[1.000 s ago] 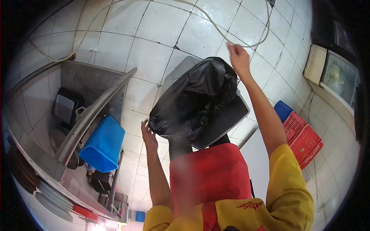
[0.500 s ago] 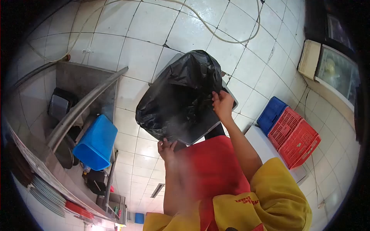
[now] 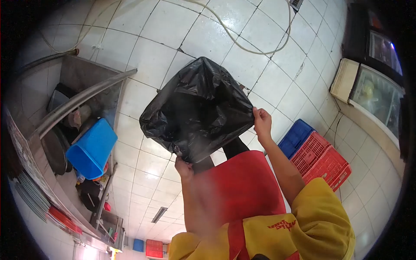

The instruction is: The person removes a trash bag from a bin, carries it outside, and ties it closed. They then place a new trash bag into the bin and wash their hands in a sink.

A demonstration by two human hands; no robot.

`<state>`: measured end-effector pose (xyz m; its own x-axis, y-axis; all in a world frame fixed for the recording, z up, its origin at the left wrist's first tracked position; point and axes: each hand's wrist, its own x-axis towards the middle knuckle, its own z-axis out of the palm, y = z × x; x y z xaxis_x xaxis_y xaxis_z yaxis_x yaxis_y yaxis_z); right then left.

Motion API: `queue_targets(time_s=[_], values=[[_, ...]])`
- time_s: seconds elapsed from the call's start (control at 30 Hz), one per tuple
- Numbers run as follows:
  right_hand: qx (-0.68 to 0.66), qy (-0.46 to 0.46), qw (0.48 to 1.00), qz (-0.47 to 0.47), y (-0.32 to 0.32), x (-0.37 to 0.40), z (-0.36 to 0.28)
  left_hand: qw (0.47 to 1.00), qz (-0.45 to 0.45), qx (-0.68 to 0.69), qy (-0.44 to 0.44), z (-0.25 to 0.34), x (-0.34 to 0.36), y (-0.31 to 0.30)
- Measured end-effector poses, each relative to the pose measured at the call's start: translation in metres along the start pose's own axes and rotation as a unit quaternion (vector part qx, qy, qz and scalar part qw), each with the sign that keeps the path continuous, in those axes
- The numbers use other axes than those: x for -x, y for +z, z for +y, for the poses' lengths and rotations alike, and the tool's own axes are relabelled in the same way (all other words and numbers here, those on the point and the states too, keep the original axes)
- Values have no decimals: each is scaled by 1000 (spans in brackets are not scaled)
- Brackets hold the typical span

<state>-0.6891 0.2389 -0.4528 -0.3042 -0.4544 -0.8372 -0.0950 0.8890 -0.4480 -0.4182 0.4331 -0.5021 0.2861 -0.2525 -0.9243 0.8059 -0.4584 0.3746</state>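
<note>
A black garbage bag (image 3: 197, 115) is spread in the middle of the head view, its mouth open toward me and its edge turned down over a bin that it hides. My left hand (image 3: 184, 168) is closed on the bag's near edge, just in front of my red apron (image 3: 238, 186). At the right corner, my right hand (image 3: 262, 123) pinches the bag's edge between thumb and fingers. The inside of the bag is dark and creased.
White floor tiles (image 3: 143, 56) surround the bin, crossed by a hose (image 3: 242, 45). To the left, a metal shelf (image 3: 93, 89) holds a blue bin (image 3: 92, 149) and pans. Red crates (image 3: 318, 160) and a blue crate (image 3: 296, 138) stand right, below a glass-fronted cabinet (image 3: 377, 91).
The bag's edge has been drawn over the right and near sides, covering the grey bin rim seen before. My right hand has moved slightly right and down; the left remains at the near edge.
</note>
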Motion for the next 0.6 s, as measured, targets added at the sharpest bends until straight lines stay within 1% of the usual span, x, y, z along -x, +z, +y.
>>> queue_targets(time_s=[0.03, 0.07, 0.1, 0.13, 0.2, 0.23, 0.27, 0.3, 0.33, 0.37, 0.4, 0.43, 0.5, 0.53, 0.6], values=[[87, -88, 988, 93, 2, 2, 6, 999, 49, -10, -11, -6, 2, 1], [171, -176, 952, 185, 2, 2, 13, 995, 96, -19, -23, -12, 3, 0], [230, -234, 923, 200, -4, -12, 39, 992, 116, -16, -43, -16, 5, -2], [233, -234, 923, 199, -8, -26, 64, 992, 116, -14, -45, -16, 9, -4], [184, -192, 939, 219, -16, -46, 98, 961, 169, -162, -149, -9, 21, -5], [142, -99, 973, 150, -15, -21, 62, 960, 170, -161, -150, -6, 30, -1], [143, -97, 974, 150, -18, -16, 58, 966, 123, -85, -212, -1, 41, 3], [84, -83, 986, 119, -21, -13, 57, 960, 73, -9, -269, 2, 49, 6], [25, -71, 993, 88, -22, -12, 54, 960, 73, -9, -269, 0, 53, 6], [12, -72, 996, 60, -22, -9, 53, 975, -29, 29, -218, -3, 57, 8], [12, -74, 995, 61, -20, -8, 51, 976, -131, 66, -163, -5, 60, 10], [-37, -70, 996, 34, -14, -7, 44, 976, -134, 67, -161, -8, 57, 11], [-111, -61, 992, -18, -4, -8, 31, 988, -86, 121, -31, -14, 47, 8], [-113, -62, 991, -19, -1, -12, 28, 989, -87, 119, -28, -17, 38, 3], [-162, -27, 984, -71, 6, -20, 26, 985, -67, 161, -13, -18, 24, -7]])
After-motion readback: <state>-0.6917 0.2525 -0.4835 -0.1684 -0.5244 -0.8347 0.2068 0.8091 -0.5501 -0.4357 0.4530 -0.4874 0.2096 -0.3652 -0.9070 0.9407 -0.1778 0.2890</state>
